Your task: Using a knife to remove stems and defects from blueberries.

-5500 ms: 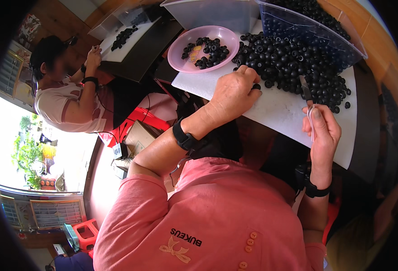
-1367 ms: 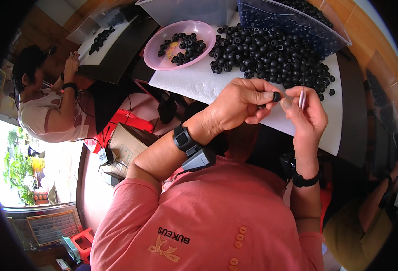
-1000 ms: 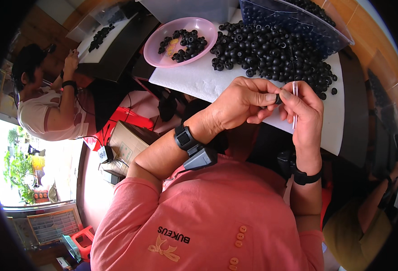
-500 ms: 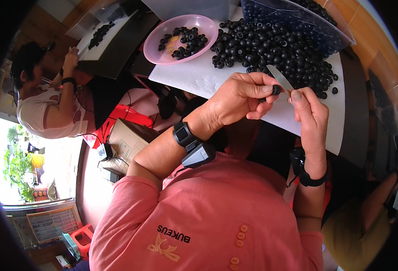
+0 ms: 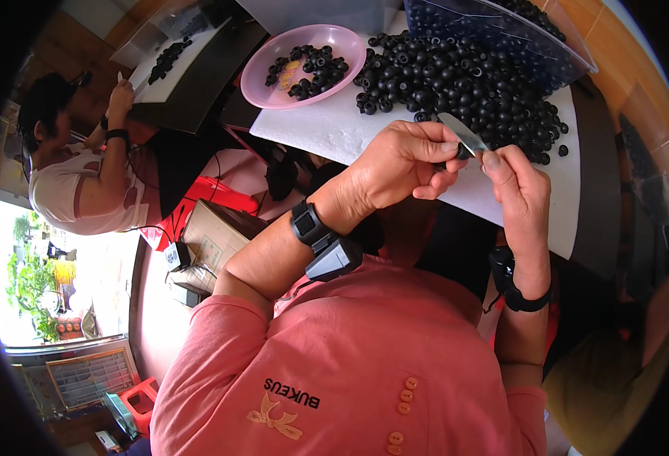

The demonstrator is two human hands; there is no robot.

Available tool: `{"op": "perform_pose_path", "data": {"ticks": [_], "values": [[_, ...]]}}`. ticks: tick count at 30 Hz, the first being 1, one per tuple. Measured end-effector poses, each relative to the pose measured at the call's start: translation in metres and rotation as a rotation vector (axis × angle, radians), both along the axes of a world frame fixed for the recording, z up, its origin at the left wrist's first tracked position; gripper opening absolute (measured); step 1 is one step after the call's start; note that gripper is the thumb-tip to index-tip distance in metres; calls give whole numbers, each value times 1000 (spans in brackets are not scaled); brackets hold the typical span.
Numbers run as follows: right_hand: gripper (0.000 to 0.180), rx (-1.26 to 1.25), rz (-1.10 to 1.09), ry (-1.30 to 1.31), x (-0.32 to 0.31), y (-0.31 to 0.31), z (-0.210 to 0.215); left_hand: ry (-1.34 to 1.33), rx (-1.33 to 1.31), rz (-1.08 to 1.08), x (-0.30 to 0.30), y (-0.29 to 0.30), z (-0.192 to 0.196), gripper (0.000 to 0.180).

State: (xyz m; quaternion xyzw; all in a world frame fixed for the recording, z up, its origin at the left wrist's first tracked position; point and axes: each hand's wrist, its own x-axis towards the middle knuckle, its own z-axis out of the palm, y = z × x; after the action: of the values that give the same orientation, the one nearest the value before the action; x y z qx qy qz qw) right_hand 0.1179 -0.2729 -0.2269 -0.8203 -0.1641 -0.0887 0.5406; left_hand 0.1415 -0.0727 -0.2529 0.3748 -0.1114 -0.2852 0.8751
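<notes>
Between the thumb and fingers of my left hand (image 5: 414, 156) is a small round black part (image 5: 463, 152), partly hidden by the fingertips. My right hand (image 5: 523, 182) is closed round the handle of a small knife (image 5: 463, 134), whose shiny blade points up and left, lying against or just over the black part. Both hands are above the near edge of a white board (image 5: 311, 135). Beyond them spreads a large heap of similar black parts (image 5: 456, 80), some showing a hollow opening. A pink plate (image 5: 252, 85) at the heap's left holds more of them.
A clear plastic bin (image 5: 494, 45) with black parts leans over the heap's far side. At left, another person (image 5: 83, 167) sits by a dark table with a white board. A cardboard box (image 5: 211, 237) stands on the floor at left. Part of another person (image 5: 615, 387) shows at lower right.
The knife blade has tipped further left, over the black part in my left hand. My right hand has shifted slightly, while my left stays nearly in place.
</notes>
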Motion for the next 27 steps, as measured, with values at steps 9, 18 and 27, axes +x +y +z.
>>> {"op": "perform_pose_path", "data": {"ticks": [9,18,27], "values": [[25,-53,8,-58,0,-2,0,51,-31,-42,5,1,0,21],[22,-132,54,-324,5,-1,-17,91,-101,-84,8,3,-6,17],[34,261,19,18,4,-16,-18,50,-142,-125,12,1,-6,25]]}}
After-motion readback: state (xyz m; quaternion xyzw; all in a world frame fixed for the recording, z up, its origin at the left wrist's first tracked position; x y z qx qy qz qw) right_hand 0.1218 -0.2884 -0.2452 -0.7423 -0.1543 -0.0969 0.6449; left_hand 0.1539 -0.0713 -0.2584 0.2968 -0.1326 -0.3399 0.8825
